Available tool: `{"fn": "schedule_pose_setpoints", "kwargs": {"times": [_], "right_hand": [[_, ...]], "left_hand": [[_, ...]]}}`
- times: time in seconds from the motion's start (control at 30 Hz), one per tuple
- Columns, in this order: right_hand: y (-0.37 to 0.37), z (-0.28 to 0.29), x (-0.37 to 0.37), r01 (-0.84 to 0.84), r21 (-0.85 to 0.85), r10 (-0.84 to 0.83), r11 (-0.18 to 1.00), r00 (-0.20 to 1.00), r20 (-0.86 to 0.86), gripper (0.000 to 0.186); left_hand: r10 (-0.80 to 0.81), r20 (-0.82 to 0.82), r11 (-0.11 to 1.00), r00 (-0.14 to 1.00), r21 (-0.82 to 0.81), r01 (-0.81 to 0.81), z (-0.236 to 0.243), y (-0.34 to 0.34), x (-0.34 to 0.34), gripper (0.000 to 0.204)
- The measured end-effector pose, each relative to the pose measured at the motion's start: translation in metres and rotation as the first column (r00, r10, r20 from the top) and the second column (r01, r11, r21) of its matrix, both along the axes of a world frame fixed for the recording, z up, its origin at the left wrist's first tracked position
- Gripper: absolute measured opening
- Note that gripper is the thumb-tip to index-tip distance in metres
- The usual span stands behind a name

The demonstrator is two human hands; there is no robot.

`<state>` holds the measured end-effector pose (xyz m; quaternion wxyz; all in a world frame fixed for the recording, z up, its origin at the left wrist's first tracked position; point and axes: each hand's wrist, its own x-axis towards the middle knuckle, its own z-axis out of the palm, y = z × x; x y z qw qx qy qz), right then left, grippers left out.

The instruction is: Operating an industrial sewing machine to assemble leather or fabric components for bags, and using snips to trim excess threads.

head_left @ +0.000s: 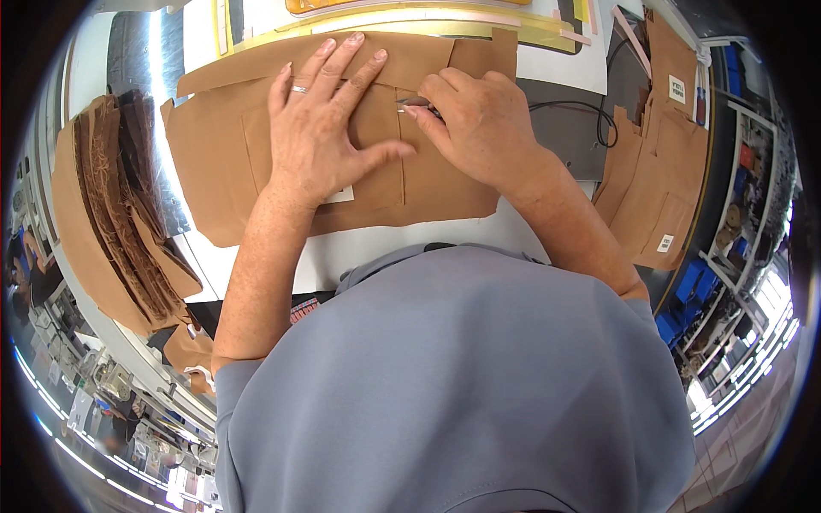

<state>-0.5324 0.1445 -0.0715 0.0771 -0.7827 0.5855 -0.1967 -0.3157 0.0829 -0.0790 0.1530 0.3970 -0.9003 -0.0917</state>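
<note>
A brown fabric piece (205, 162) with stitched seams lies spread on the white table in front of me. My left hand (318, 137) rests flat on it, fingers spread toward the far edge and a ring on one finger. To the right, my right hand (481, 124) is closed around small metal thread snips (412, 103), most of them hidden in the fist. Their tips point left, at the upper end of a vertical seam (401, 154) in the fabric. A white label (340, 196) shows partly from under my left wrist.
A stack of brown fabric pieces (94, 214) with frayed edges lies at the left. More brown pieces with white labels (663, 162) are on the right. A black cable (599, 109) loops beside my right hand. Yellow-edged templates (410, 15) lie along the far side.
</note>
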Motion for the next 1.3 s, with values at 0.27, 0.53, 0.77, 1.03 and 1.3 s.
{"fn": "schedule_pose_setpoints", "kwargs": {"times": [0.27,0.53,0.77,1.03,1.3], "right_hand": [[0.002,0.0,0.0,-0.007,0.003,0.007,1.0,1.0,-0.011,0.021],[0.001,-0.002,0.001,-0.001,-0.008,0.001,1.0,1.0,-0.005,0.022],[0.001,-0.002,-0.001,-0.009,0.029,0.009,1.0,1.0,0.0,0.025],[0.002,-0.003,0.001,-0.006,-0.002,0.006,1.0,1.0,-0.02,0.024],[0.002,-0.002,0.001,-0.012,0.024,0.012,1.0,0.999,-0.029,0.023]], "left_hand": [[-0.394,-0.053,0.909,0.917,-0.17,0.381,0.005,-0.058,0.003,0.015],[-0.171,-0.259,0.971,0.951,0.121,0.208,0.0,-0.065,-0.017,0.008],[-0.352,-0.231,0.904,0.907,0.168,0.394,0.011,-0.066,-0.006,0.019],[-0.179,-0.279,0.959,0.943,0.165,0.231,-0.001,-0.072,-0.015,0.014],[-0.175,-0.27,0.962,0.947,-0.251,0.106,0.011,-0.039,-0.006,0.021]]}}
